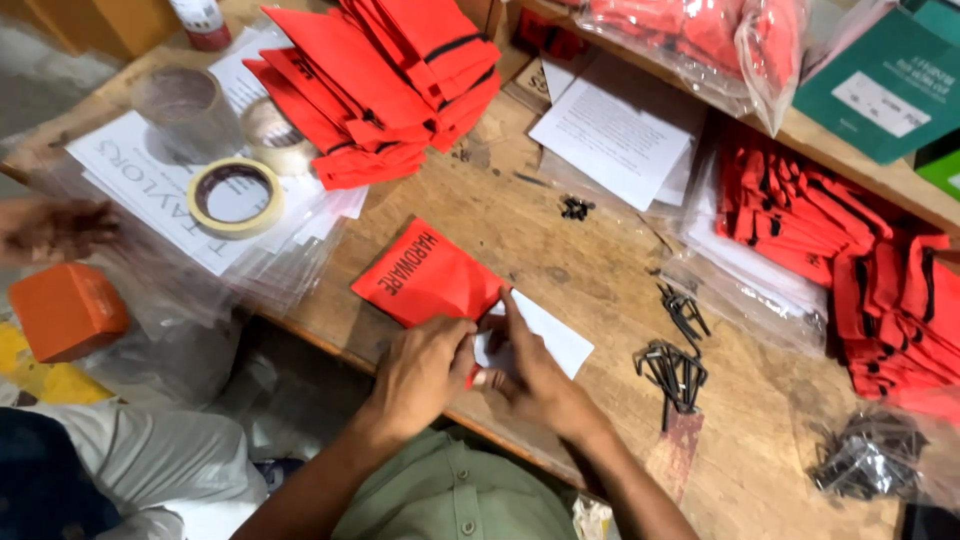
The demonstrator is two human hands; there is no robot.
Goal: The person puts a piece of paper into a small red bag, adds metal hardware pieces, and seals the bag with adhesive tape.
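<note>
A small red fabric pouch (425,272) with black lettering lies on the wooden table (560,250) in front of me. A folded white paper slip (550,335) sticks out of its near right corner. My left hand (425,370) pinches the pouch's near edge. My right hand (530,375) holds the white slip, its forefinger pointing up along the slip's edge at the pouch mouth. Both hands touch each other at the pouch opening.
A stack of red pouches (385,75) lies at the back, more in clear bags (850,250) on the right. Tape rolls (235,195) sit on plastic sleeves at left. Black hex keys (675,365) lie right. Another person's blurred hand (55,230) and an orange box (65,310) are far left.
</note>
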